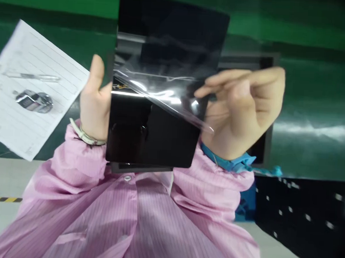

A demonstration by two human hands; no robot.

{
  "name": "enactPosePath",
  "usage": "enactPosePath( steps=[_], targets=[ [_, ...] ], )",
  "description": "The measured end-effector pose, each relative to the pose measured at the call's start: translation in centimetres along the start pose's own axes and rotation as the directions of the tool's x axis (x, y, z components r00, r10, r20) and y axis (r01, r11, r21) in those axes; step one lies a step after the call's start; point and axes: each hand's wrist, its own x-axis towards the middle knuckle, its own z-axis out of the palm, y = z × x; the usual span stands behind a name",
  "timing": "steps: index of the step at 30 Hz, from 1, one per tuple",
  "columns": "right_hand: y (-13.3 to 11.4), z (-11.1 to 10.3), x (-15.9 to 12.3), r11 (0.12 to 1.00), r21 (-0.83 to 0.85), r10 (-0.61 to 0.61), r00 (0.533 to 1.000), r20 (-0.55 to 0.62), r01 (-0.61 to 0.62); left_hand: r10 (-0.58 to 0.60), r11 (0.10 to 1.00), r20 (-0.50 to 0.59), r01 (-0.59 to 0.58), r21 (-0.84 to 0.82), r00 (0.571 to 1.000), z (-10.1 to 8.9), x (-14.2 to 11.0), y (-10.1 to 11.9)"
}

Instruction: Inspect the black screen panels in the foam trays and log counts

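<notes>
I hold a glossy black panel (pixel 154 135) upright in front of my chest, over a green mat (pixel 307 93). My left hand (pixel 95 102) grips its left edge, thumb up and fingers hidden behind it. A clear film (pixel 160 88) lies crumpled across the panel's middle, partly lifted off the surface. My right hand (pixel 243 109) is at the panel's right edge, its fingers pressed together on the film's edge. The picture is blurred by motion. Both sleeves are pink, with a blue strap (pixel 234 163) at my right wrist.
On the left, a white lined sheet (pixel 31 117) carries a clear pen (pixel 30 76) and a silver counter (pixel 35 101). A second dark frame (pixel 262 149) lies behind my right hand. A black perforated tray (pixel 301 216) sits lower right. Yellow-black tape (pixel 1 199) marks the floor.
</notes>
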Motion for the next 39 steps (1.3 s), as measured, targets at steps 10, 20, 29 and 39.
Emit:
enactPosePath(
  steps=[10,20,29,39],
  targets=[
    [1.7,-1.1,0.1,0.933,0.319,-0.116,0.978,-0.172,0.167,-0.094,0.990,0.031,0.097,-0.100,0.995,0.0,-3.2,0.0],
    [2.6,-2.7,-0.9,0.969,0.183,-0.120,0.961,-0.249,0.169,-0.022,0.997,-0.128,0.012,-0.074,0.992,0.7,-4.2,1.2],
    [1.7,-2.3,-1.0,0.978,0.159,-0.100,0.973,-0.206,0.134,-0.021,0.993,-0.136,0.005,-0.117,0.990,0.9,-4.2,0.8],
    [2.0,-3.5,-1.0,0.970,0.172,-0.158,0.982,-0.105,0.175,-0.006,0.995,-0.151,-0.010,-0.104,0.989,1.0,-4.8,0.3]
  ],
)
